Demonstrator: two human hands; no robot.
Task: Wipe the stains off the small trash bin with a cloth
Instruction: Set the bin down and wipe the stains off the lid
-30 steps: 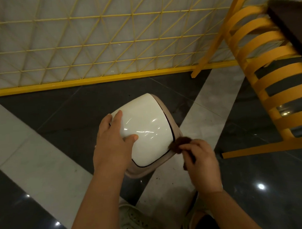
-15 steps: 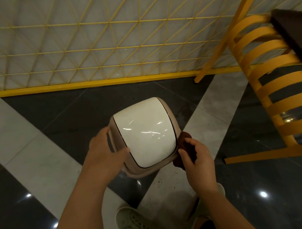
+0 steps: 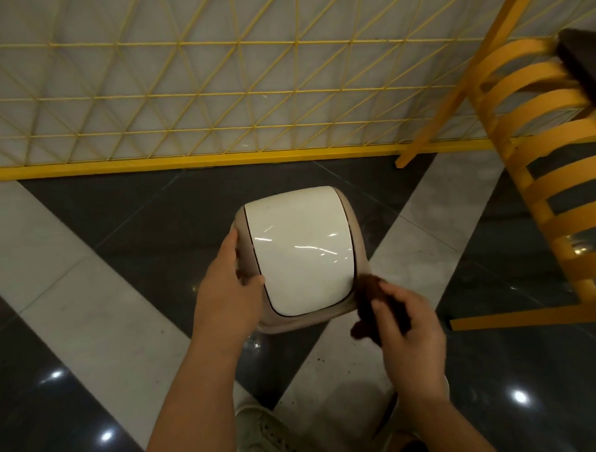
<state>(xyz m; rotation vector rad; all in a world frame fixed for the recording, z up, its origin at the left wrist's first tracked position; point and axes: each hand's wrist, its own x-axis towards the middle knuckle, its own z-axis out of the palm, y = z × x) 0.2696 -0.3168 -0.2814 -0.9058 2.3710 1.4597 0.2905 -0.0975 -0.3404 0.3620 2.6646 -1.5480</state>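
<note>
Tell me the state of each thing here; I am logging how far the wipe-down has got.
Small trash bin: lid closed, held tilted above the floor.
Left hand: holds the bin's side, thumb on the lid edge.
Right hand: grips the cloth.
Brown cloth: bunched, pressed against the bin's right rim.
Yellow chair: standing on the floor, to the right.

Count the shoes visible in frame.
2. One white shoe sits at the bottom edge between the forearms; the other shoe is mostly hidden behind the right forearm, only slivers showing.
</note>
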